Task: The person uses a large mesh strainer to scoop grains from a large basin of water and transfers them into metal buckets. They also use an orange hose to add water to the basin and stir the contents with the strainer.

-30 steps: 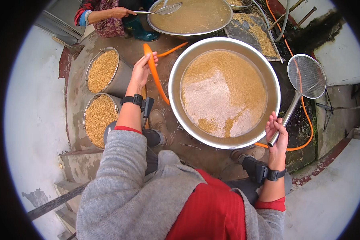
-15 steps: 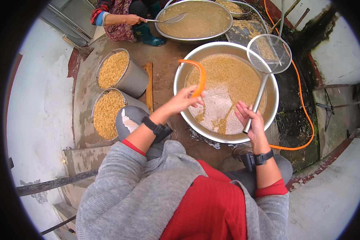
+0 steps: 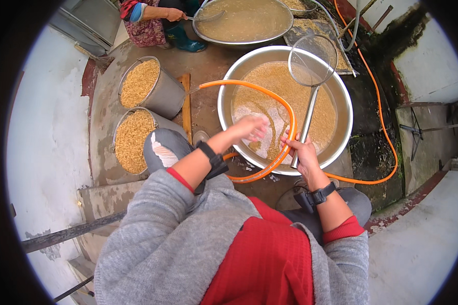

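Observation:
My left hand is over the near left part of a large metal basin, blurred, with its fingers apart and nothing visible in them. The basin holds yellowish grain in water, with pale foam at the near left. My right hand grips the handle of a long-handled round mesh strainer, raised over the basin's right side. An orange hose curves in a loop in front of my hands and passes against my right fingers; whether they grip it too is hard to tell. Its free end points left, towards the buckets.
Two metal buckets full of grain stand at the left beside a wooden board. Behind the basin, a person in teal boots holds a strainer at a second basin. More orange hose runs along the right.
My left hand no longer holds the hose, which now loops wide with its end farther left. The strainer has shifted left with my right hand. The other person's strainer has moved left.

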`<state>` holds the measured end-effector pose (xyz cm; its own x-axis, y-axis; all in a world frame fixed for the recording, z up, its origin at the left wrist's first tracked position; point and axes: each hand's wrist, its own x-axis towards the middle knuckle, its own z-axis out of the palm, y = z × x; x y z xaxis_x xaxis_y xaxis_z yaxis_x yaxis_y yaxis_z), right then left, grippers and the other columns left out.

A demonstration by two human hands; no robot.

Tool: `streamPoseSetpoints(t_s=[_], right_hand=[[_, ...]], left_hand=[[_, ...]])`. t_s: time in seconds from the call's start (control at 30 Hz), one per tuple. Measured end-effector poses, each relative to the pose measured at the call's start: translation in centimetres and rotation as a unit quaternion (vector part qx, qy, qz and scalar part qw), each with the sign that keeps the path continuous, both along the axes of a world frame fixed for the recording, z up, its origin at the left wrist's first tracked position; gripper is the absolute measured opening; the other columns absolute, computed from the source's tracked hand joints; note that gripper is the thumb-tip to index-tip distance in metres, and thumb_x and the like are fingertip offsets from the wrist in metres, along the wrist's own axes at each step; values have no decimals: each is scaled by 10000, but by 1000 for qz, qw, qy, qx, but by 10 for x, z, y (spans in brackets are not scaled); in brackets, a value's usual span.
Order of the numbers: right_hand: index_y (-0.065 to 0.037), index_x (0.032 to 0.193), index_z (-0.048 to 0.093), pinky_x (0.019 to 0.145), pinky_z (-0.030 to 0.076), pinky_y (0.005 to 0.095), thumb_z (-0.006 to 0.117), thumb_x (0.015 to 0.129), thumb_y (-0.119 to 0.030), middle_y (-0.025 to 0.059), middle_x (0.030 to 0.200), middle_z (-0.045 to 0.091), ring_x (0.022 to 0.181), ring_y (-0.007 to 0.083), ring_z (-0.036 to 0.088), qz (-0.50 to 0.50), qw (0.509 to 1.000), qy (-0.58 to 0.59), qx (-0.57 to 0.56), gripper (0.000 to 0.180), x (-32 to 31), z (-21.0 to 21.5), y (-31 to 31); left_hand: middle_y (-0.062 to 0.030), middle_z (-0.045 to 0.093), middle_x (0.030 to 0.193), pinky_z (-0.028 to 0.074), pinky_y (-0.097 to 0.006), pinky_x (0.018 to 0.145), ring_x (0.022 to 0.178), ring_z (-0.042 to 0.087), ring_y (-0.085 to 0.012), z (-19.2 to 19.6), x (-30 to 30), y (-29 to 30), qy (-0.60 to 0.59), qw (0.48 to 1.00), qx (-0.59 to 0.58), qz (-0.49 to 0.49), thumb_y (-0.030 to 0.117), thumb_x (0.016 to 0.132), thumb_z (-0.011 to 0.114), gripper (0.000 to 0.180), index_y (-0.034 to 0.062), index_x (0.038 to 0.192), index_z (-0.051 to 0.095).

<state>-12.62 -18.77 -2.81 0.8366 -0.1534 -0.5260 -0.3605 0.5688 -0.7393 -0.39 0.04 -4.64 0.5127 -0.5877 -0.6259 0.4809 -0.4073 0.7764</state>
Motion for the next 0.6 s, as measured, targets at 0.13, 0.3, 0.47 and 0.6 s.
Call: streamPoseSetpoints(t_s=[0.13,0.3,0.47,0.6], right_hand=[[13,1118,457,774,550,323,541,810,88,112,1035,578,925,212,627,-2,1000,8,-15,327,-4,1,3],[-37,1159,435,752,518,295,561,800,76,70,1023,562,921,194,628,25,999,-1,-35,397,-8,4,10],[-70,1170,456,726,492,256,571,818,54,49,1040,551,932,161,608,30,999,-18,-32,391,-15,2,16],[-69,1149,469,740,478,257,585,871,-58,49,1079,549,944,133,571,-8,999,-9,-39,301,-15,-3,13]], left_hand=[[-249,323,1373,466,-462,914,1189,457,-350,-22,35,-20,110,986,43,117,533,913,435,758,43,1431,178],[-258,380,1301,501,-444,856,1116,509,-336,-36,30,-83,239,961,-116,75,453,911,493,693,-63,1324,286],[-135,611,926,548,-364,699,785,636,-227,-35,26,-108,198,972,-123,-3,149,904,530,224,-52,1002,534],[-99,615,878,553,-324,624,705,621,-188,-15,20,-108,127,983,-134,-25,43,882,509,123,-3,985,559]])
